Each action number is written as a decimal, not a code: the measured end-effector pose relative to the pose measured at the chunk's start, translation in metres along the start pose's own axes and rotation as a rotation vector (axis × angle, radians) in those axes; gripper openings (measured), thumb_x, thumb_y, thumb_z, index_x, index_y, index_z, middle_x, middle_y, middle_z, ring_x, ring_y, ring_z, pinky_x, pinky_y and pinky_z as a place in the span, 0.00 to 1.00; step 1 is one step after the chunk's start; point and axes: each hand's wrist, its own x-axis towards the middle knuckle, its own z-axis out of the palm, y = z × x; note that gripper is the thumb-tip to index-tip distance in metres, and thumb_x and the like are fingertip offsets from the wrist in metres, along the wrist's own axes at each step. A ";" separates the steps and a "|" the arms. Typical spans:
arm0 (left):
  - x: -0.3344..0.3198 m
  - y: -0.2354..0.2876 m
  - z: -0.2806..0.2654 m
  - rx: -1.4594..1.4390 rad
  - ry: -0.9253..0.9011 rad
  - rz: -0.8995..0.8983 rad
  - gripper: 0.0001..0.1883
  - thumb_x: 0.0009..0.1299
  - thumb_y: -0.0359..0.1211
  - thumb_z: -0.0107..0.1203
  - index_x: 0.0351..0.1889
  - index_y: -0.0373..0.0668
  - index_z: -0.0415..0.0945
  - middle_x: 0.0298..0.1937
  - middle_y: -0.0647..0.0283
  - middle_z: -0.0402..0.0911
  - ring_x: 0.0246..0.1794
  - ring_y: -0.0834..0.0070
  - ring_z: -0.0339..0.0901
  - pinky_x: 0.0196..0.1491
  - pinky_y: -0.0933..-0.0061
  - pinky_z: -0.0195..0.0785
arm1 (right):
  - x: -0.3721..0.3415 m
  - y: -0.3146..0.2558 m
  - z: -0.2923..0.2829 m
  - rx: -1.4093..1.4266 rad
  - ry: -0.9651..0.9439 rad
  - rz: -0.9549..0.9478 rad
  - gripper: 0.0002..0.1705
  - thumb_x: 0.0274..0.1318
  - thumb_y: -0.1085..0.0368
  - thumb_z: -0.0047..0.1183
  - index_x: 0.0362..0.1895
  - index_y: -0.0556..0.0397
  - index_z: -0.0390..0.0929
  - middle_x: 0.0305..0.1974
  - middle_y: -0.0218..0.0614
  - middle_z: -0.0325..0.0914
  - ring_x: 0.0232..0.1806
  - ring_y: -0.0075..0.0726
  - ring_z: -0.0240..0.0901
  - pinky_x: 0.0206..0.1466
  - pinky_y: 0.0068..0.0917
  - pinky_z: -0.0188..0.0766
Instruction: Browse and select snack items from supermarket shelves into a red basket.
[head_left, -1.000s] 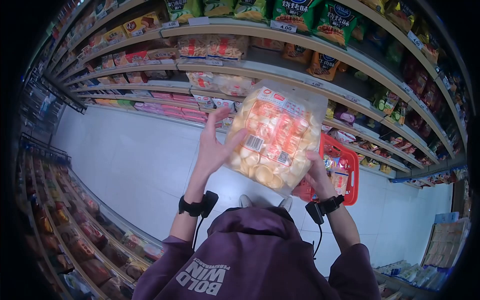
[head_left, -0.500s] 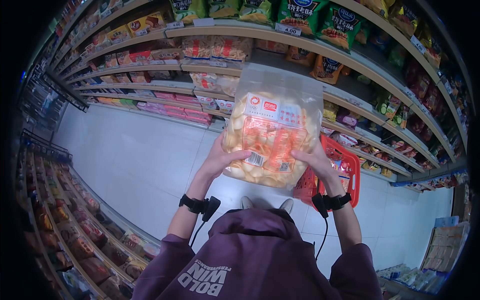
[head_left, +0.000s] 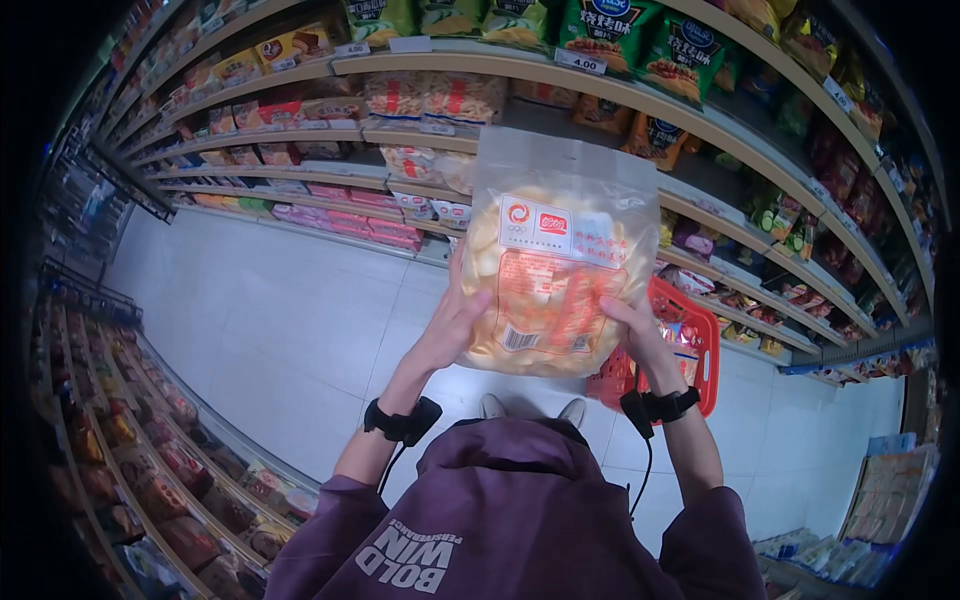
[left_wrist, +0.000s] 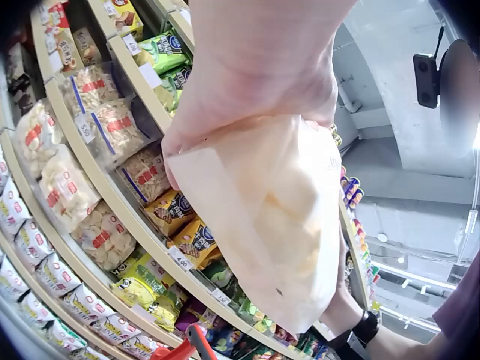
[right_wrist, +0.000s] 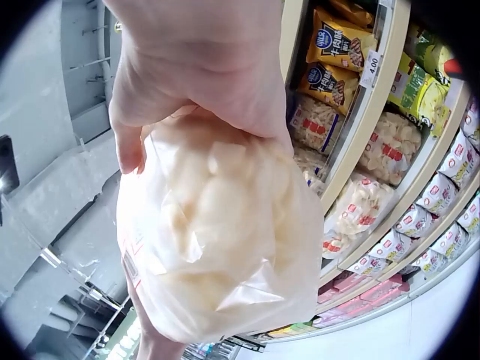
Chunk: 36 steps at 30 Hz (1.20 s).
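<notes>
A large clear bag of pale puffed snacks is held up in front of the body, its printed label and barcode facing the head camera. My left hand grips its left side, thumb on the front and the other fingers behind. On the opposite side my right hand holds the bag the same way, thumb near the label's edge. In the left wrist view the left hand wraps the bag's side. The right wrist view has the right hand curled over the other side of the bag.
A red shopping basket with several packaged snacks stands on the floor at the right. Ahead are shelves of chips and bagged snacks with price tags. More shelving runs along the lower left. Pale floor tiles lie between.
The left hand, open off the bag's side a second ago, has closed on it. The bag has turned more upright, its label squarer to the head camera, and shifted slightly right since half a second ago.
</notes>
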 end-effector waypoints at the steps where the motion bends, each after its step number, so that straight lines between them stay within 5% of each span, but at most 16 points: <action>1: 0.000 0.011 0.004 -0.077 0.042 0.020 0.38 0.73 0.50 0.46 0.74 0.39 0.46 0.69 0.58 0.62 0.69 0.69 0.61 0.70 0.66 0.51 | 0.000 0.002 0.000 0.071 0.038 -0.007 0.41 0.51 0.66 0.59 0.68 0.57 0.55 0.60 0.41 0.69 0.61 0.35 0.68 0.64 0.35 0.66; 3: -0.004 0.039 0.014 -0.450 0.042 -0.026 0.36 0.76 0.53 0.39 0.73 0.39 0.47 0.70 0.58 0.61 0.71 0.70 0.58 0.71 0.67 0.48 | 0.003 0.009 -0.007 0.181 0.161 0.009 0.38 0.53 0.65 0.56 0.67 0.58 0.56 0.59 0.42 0.70 0.60 0.38 0.70 0.64 0.37 0.67; 8: -0.005 0.035 0.008 -0.360 -0.032 -0.117 0.33 0.77 0.51 0.42 0.72 0.39 0.52 0.67 0.61 0.65 0.67 0.74 0.63 0.68 0.70 0.53 | 0.009 0.012 -0.022 0.355 0.210 0.028 0.31 0.58 0.61 0.47 0.65 0.60 0.62 0.59 0.45 0.71 0.61 0.44 0.70 0.65 0.41 0.66; 15: -0.007 0.059 0.034 -0.136 -0.090 -0.153 0.34 0.75 0.51 0.47 0.70 0.38 0.55 0.64 0.61 0.69 0.63 0.76 0.66 0.64 0.74 0.59 | 0.017 0.025 -0.030 0.441 0.145 -0.023 0.35 0.53 0.60 0.47 0.66 0.59 0.60 0.61 0.44 0.69 0.62 0.45 0.69 0.66 0.43 0.65; 18: -0.012 0.043 0.028 -0.283 -0.064 -0.221 0.32 0.75 0.48 0.48 0.70 0.38 0.56 0.61 0.58 0.72 0.56 0.73 0.74 0.55 0.73 0.69 | 0.017 0.020 -0.028 0.459 0.178 -0.089 0.37 0.51 0.59 0.47 0.67 0.59 0.59 0.62 0.45 0.68 0.63 0.46 0.67 0.67 0.43 0.63; 21: -0.028 0.050 0.021 -0.425 -0.263 -0.414 0.27 0.75 0.46 0.49 0.64 0.37 0.62 0.51 0.56 0.78 0.42 0.70 0.82 0.40 0.72 0.76 | 0.018 0.012 -0.031 0.452 0.218 -0.165 0.38 0.53 0.57 0.46 0.68 0.57 0.57 0.64 0.45 0.66 0.64 0.47 0.66 0.68 0.43 0.62; 26: -0.032 0.033 0.027 -0.417 -0.106 -0.301 0.18 0.77 0.43 0.44 0.51 0.36 0.68 0.39 0.57 0.80 0.28 0.68 0.82 0.28 0.72 0.75 | 0.019 0.011 -0.029 0.376 0.292 -0.223 0.44 0.64 0.36 0.39 0.71 0.54 0.52 0.67 0.43 0.61 0.68 0.46 0.60 0.70 0.45 0.58; 32: -0.022 0.031 0.030 -0.288 -0.053 -0.123 0.12 0.77 0.37 0.47 0.41 0.36 0.71 0.32 0.60 0.80 0.26 0.74 0.80 0.29 0.75 0.74 | 0.027 0.027 -0.049 0.566 0.143 -0.118 0.45 0.66 0.32 0.32 0.73 0.53 0.50 0.71 0.41 0.56 0.72 0.45 0.53 0.73 0.44 0.50; 36: -0.019 0.044 0.036 -0.003 -0.034 -0.020 0.10 0.75 0.34 0.50 0.39 0.34 0.74 0.30 0.63 0.80 0.27 0.81 0.76 0.31 0.79 0.70 | 0.024 0.026 -0.042 0.353 0.216 -0.045 0.50 0.64 0.28 0.27 0.72 0.57 0.51 0.71 0.42 0.56 0.72 0.42 0.51 0.73 0.42 0.48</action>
